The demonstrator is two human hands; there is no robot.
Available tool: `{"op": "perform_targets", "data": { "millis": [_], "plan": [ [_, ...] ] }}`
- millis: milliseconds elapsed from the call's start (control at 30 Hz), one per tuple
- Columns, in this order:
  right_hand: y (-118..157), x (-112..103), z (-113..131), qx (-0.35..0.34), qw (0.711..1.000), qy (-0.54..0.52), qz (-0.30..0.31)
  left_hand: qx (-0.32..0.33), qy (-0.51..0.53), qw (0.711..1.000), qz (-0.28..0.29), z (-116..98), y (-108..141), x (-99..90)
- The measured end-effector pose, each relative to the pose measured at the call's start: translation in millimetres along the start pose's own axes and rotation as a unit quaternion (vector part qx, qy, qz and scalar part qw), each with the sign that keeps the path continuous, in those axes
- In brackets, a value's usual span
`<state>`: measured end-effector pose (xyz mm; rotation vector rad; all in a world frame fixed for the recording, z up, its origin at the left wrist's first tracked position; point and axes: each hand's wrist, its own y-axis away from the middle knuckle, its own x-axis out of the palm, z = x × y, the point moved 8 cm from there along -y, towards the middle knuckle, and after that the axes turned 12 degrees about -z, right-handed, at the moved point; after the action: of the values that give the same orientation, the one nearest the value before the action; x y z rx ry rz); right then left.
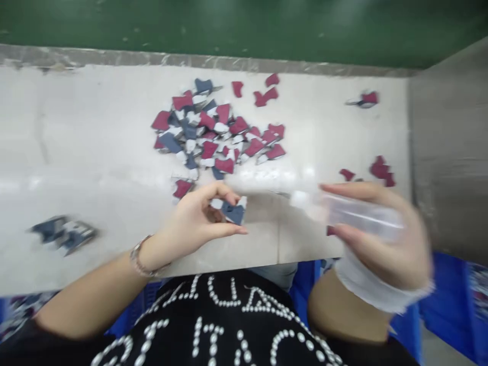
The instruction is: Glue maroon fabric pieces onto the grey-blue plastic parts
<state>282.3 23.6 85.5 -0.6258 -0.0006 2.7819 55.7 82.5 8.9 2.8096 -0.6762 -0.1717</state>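
Note:
Between the thumb and fingers of my left hand (186,216) is a small dark-blue and white flat piece (234,212), held just above the table near its front edge. My right hand (396,249), slightly blurred, grips a translucent plastic squeeze bottle (354,213) lying sideways in the fingers. Its white tip (300,199) points left toward the blue piece, with a gap between them. Beyond my left hand a heap of similar maroon, blue and white pieces (208,121) is spread on the table. One maroon piece (183,188) lies right by my left fingers.
The white table (114,122) ends at a green panel (229,30) behind and a grey wall (450,152) at right. Blue pieces (63,233) lie at left, maroon ones (380,169) at right. Blue crates (446,305) stand below the front edge.

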Motion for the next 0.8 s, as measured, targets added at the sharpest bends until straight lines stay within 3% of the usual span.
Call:
{"op": "perform_targets", "data": {
  "millis": [133,267,400,500,633,700,800],
  "plan": [
    [-15,29,-6,-0.005,0.998,-0.06,0.026,0.002,-0.052,0.998,-0.033,5,-4,-4.2],
    [-26,61,-22,-0.001,0.995,-0.061,0.077,0.001,-0.062,0.998,-0.025,9,-6,-2.1],
    [-25,69,-29,-0.002,0.996,-0.025,0.083,0.011,-0.118,0.992,-0.03,9,-5,-5.3],
    [-25,36,-43,0.018,0.998,0.048,0.04,0.0,-0.132,0.991,-0.031,8,-4,-7.0],
    [-37,-53,-87,0.1,0.967,0.21,-0.109,-0.006,-0.1,0.995,-0.014,5,0,-2.9],
    [-43,-81,-111,0.143,0.944,0.27,-0.122,-0.004,-0.084,0.996,-0.004,3,2,0.0],
    [-51,-94,-133,0.182,0.93,0.306,-0.09,0.003,-0.079,0.997,0.002,1,3,2.7]
  ]
}}
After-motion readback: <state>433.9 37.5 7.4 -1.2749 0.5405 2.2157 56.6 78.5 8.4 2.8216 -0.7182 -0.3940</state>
